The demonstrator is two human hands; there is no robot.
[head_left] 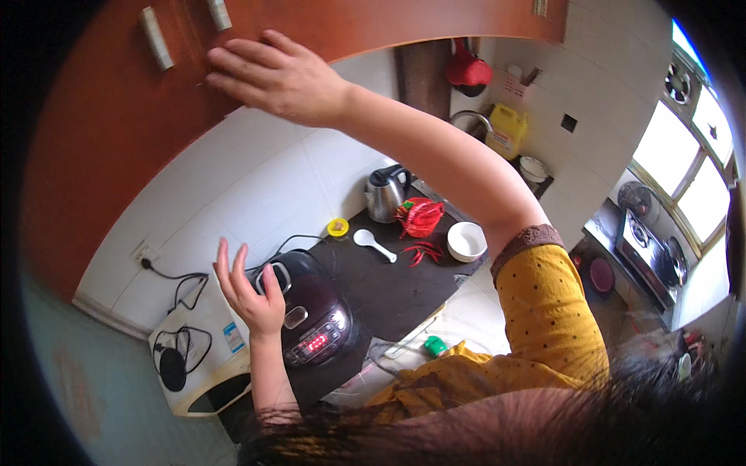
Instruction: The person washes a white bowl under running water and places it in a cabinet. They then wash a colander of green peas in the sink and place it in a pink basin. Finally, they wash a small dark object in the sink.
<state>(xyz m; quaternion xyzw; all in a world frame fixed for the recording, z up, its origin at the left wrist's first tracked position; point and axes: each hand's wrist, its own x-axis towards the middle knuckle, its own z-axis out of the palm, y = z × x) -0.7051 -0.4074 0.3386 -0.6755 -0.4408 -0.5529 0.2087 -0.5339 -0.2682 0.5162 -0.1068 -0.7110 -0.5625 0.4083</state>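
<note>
My right hand [277, 81] is raised against the reddish-brown wall cabinet [116, 116], fingers stretched out just below two pale door handles [156, 38]. It holds nothing; whether the palm presses on the door cannot be seen. My left hand [253, 297] hovers beside a dark electric rice cooker [309, 285], its fingers spread and nothing in them. Part of the cooker's lid lies behind that hand. Red digits glow on the cooker's front panel [317, 343]. The cooker stands on a dark countertop [402, 297].
A steel electric kettle [382, 195], a red bag of chillies [422, 216], loose red chillies [423, 253], a white spoon [374, 244], a white bowl [466, 242] and a yellow-lidded container [337, 228] share the counter. Left stands a white appliance [210, 361] with a coiled cable. A gas stove [647, 250] is far right.
</note>
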